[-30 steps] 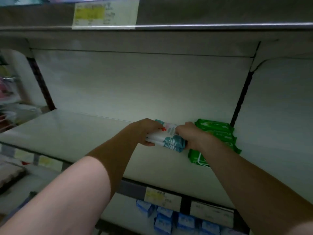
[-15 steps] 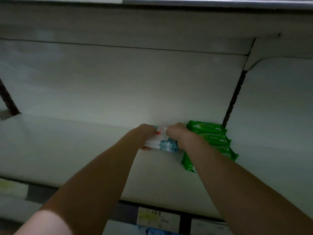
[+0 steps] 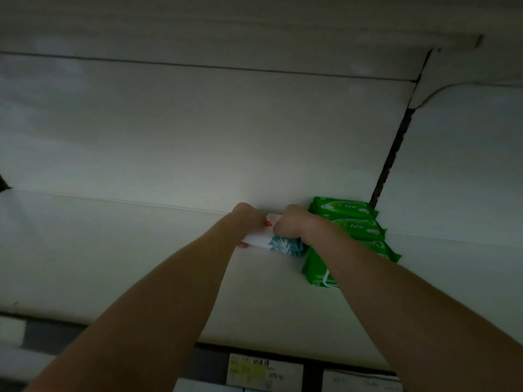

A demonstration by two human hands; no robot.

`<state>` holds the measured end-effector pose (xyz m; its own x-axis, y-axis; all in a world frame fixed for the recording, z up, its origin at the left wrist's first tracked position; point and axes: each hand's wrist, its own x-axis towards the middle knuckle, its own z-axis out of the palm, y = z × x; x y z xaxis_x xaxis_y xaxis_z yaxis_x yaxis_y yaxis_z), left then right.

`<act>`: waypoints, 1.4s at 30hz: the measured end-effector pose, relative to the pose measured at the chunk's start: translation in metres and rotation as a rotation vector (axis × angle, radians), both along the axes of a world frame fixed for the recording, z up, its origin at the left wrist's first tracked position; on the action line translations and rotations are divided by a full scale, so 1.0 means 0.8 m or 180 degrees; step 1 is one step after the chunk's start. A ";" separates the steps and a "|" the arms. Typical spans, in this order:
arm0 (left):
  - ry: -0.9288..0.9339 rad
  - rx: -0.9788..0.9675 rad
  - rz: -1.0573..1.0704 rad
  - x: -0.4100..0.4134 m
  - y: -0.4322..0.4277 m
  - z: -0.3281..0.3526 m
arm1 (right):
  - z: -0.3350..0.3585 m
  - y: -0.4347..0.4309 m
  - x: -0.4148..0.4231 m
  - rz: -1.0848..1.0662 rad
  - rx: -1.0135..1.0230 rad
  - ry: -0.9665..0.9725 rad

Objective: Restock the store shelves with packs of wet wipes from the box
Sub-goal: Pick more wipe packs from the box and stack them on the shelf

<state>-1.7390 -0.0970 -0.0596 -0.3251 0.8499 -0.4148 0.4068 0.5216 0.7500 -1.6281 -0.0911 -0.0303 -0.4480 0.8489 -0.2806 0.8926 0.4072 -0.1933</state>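
Note:
White-and-teal packs of wet wipes (image 3: 278,243) with a leaf print are held between both hands at the back of the pale shelf (image 3: 113,250). My left hand (image 3: 249,222) grips their left end and my right hand (image 3: 294,223) grips their right end. How many packs are in the grip is hidden by the fingers. Right beside them, a stack of green wet wipe packs (image 3: 353,233) rests against the back wall. The box is out of view.
A dark upright slot (image 3: 392,162) splits the back panel just behind the green stack. Price labels (image 3: 263,373) line the shelf's front edge. The shelf above hangs low over the space.
Both hands have pushed the white-and-teal packs deeper toward the back wall, next to the green stack. The camera has moved closer, so the lower shelf dropped out of view.

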 end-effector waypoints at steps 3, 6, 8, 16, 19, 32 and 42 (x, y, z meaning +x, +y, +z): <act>0.0331 -0.0280 -0.0013 -0.008 0.002 0.000 | -0.003 -0.001 0.001 0.0129 0.0193 -0.0198; 0.0421 -0.0493 -0.0030 -0.014 0.002 0.003 | -0.012 -0.002 0.006 0.0392 0.0575 -0.0452; 0.0472 -0.0672 -0.0030 -0.016 0.003 0.000 | -0.025 -0.005 0.008 0.0423 0.0828 -0.0543; 0.0249 -0.0312 -0.0183 -0.006 0.007 -0.004 | -0.038 -0.003 0.011 0.0529 0.1406 -0.0755; 0.0151 -0.0466 -0.0079 -0.005 0.011 -0.008 | -0.038 -0.001 0.009 0.0505 0.1433 -0.0801; 0.0658 -0.0335 -0.0110 -0.004 0.017 -0.013 | -0.039 0.008 0.003 0.0527 0.1380 -0.0816; 0.0565 -0.0127 0.0384 -0.030 -0.041 0.012 | -0.013 -0.020 -0.006 0.0960 0.1344 -0.0399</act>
